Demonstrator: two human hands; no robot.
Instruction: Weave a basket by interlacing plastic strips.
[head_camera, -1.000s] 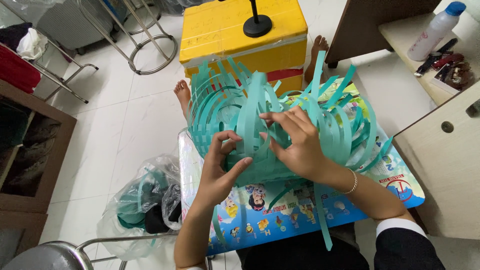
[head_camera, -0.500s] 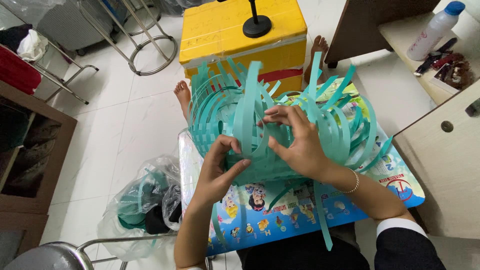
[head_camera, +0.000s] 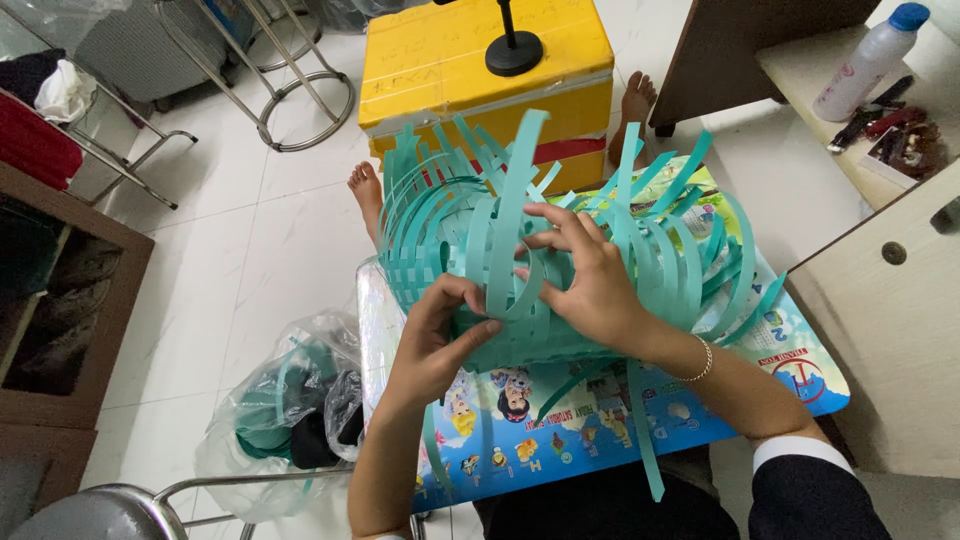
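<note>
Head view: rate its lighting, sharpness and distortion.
Head view: even, soft daylight with only faint shadows; mild glare on the white floor tiles; the teal strips, left hand and right hand are sharp, with no motion blur to speak of; wide-angle lens bends the edges, so the stool and cabinet lean outward.

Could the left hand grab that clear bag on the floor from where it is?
Probably yes. The bag lies just left of the left hand, beside the table, with nothing between them. But that hand is pinching the teal weave and would need to let go.
</note>
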